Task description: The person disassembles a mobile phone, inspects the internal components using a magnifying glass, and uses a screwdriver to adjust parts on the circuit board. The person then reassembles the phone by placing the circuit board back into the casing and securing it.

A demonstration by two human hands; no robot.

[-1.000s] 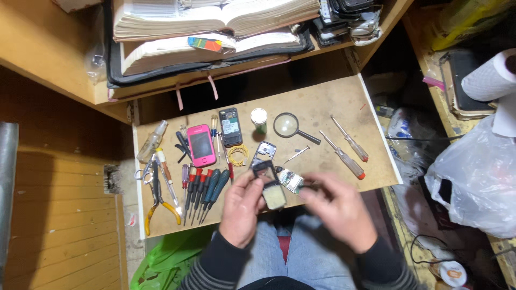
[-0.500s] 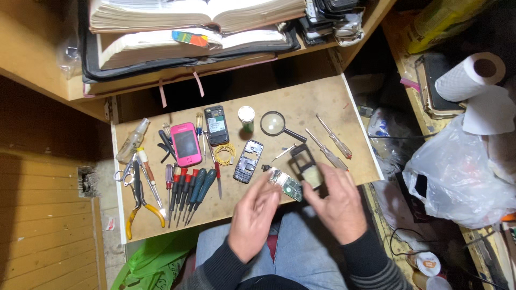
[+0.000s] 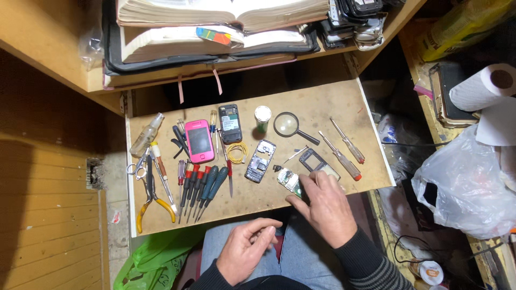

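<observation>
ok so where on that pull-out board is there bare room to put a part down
Bare patches: the far right corner behind the two screwdrivers, and the near edge of the board between the screwdriver row and the right hand. Crowded: the left half, from pliers to pink phone.

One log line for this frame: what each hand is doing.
right hand: on circuit board, beside phone frame | left hand: empty, over lap | tools: untouched on board

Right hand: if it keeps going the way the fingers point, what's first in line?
The right hand points up-left over the green circuit board. Next in that line is probably the opened grey phone body; height above the board is unclear.
</observation>
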